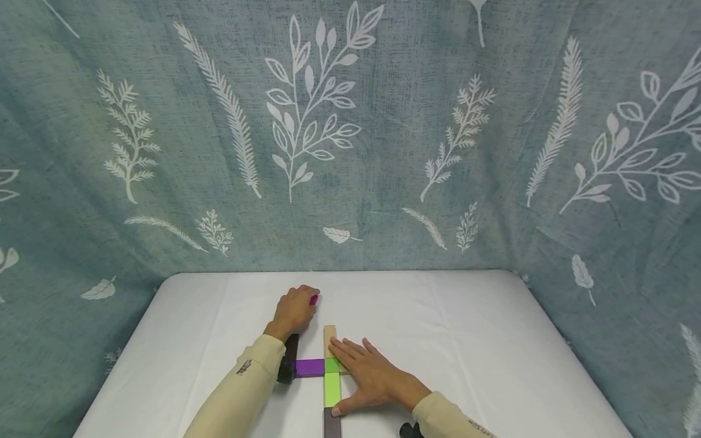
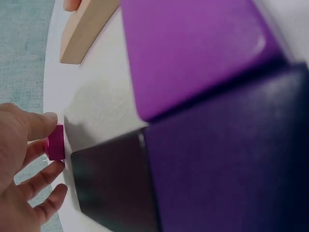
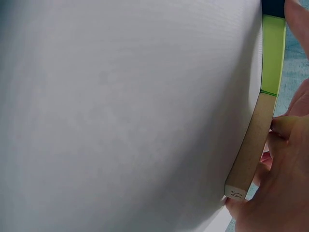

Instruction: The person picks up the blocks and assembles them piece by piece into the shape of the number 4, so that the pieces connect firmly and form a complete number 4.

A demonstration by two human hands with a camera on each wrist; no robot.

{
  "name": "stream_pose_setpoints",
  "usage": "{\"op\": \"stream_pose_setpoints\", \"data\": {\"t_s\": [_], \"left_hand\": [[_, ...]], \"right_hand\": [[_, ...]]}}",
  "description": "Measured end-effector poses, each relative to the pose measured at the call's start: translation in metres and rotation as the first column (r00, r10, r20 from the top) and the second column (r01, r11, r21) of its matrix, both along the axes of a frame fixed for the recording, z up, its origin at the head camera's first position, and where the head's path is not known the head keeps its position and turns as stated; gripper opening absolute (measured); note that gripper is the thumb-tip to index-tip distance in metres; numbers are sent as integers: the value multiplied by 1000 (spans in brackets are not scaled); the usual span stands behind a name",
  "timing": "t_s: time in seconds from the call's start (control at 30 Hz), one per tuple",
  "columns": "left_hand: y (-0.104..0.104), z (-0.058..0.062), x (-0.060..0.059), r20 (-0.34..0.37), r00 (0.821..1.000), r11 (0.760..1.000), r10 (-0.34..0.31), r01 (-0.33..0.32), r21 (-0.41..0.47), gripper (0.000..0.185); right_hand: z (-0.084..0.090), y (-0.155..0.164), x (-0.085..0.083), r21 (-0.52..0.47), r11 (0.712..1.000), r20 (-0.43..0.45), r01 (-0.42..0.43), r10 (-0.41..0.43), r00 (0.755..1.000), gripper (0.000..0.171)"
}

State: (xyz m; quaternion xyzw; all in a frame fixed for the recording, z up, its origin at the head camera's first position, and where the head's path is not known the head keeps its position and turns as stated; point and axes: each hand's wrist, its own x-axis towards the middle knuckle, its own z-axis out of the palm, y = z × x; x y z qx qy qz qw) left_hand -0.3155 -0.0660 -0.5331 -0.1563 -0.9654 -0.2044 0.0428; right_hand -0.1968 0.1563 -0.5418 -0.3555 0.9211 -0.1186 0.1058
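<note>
My left hand (image 1: 296, 309) reaches toward the back of the table, pinching a small magenta block (image 2: 55, 143) between thumb and fingers. Flat blocks form a cross in front of me: a tan block (image 1: 330, 334) at the far end, a green block (image 1: 331, 365) at the crossing, then a lime block (image 1: 332, 389) and a dark grey block (image 1: 331, 424) nearer me. To the left joins a purple block (image 1: 310, 368), and a dark block (image 1: 292, 347) lies partly behind my left wrist. My right hand (image 1: 375, 377) spreads over the right side, thumb on the dark grey block, fingertips at the tan one.
A white-covered table (image 1: 471, 340) carries the blocks. Patterned blue-green cloth (image 1: 383, 170) hangs behind and beside it. Another tan block (image 3: 253, 145), extending right from the crossing, is mostly hidden by my right hand in the head view.
</note>
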Motion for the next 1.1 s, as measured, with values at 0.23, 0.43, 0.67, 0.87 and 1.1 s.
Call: {"op": "stream_pose_setpoints", "data": {"t_s": [0.23,0.43,0.67,0.87,1.1], "left_hand": [[4,-4,-3,7,1000,1000,13,-13,5,30],[1,-2,-3,19,1000,1000,9,-9,14,30],[-5,5,1,53,998,1000,20,-21,15,25],[-11,10,5,80,996,999,35,-36,11,23],[-19,13,10,119,993,999,23,-26,20,19]], "right_hand": [[2,1,1,-2,1000,-2,-3,3,1000,123],[2,1,0,-2,1000,5,0,0,1000,123],[0,0,-1,-7,1000,14,4,-3,1000,124],[-1,0,-1,-12,1000,25,6,-6,1000,123],[-1,0,-1,-17,1000,29,5,-5,1000,124]]}}
